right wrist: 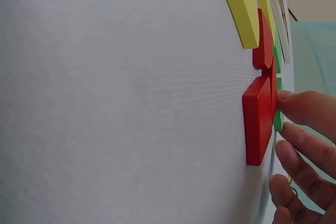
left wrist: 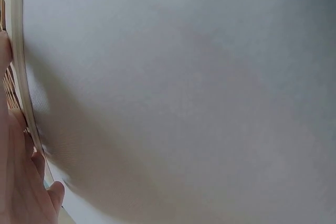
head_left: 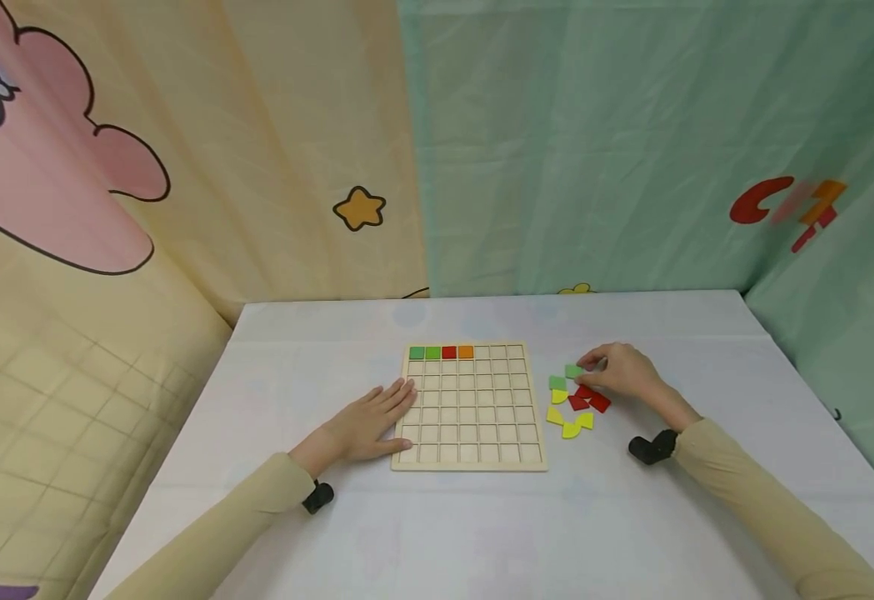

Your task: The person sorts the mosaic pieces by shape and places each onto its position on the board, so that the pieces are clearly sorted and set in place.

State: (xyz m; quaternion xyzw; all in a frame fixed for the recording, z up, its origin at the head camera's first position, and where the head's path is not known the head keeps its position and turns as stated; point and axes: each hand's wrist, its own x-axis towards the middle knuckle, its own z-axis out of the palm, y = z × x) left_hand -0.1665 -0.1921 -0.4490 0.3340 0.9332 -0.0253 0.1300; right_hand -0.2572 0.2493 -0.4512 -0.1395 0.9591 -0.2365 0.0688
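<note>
A wooden grid board [head_left: 455, 467] lies on the table, with green, red and orange square tiles [head_left: 449, 352] in its top row. My left hand [head_left: 372, 421] rests on the board's left edge, fingers spread, thumb at the lower part. To the right of the board, my right hand [head_left: 622, 371] pinches a green tile [head_left: 573, 372] between thumb and fingertip, still beside the loose pieces. In the right wrist view the thumb and fingers [right wrist: 307, 106] stand at that green tile, partly hidden behind a red tile [right wrist: 258, 121].
Beside the board lie another green tile [head_left: 557, 382], several red tiles [head_left: 599, 402] and several yellow pieces [head_left: 571, 431], some with a rounded edge. A white cloth [head_left: 437, 542] covers the table. Printed curtains [head_left: 294, 150] hang behind and at both sides.
</note>
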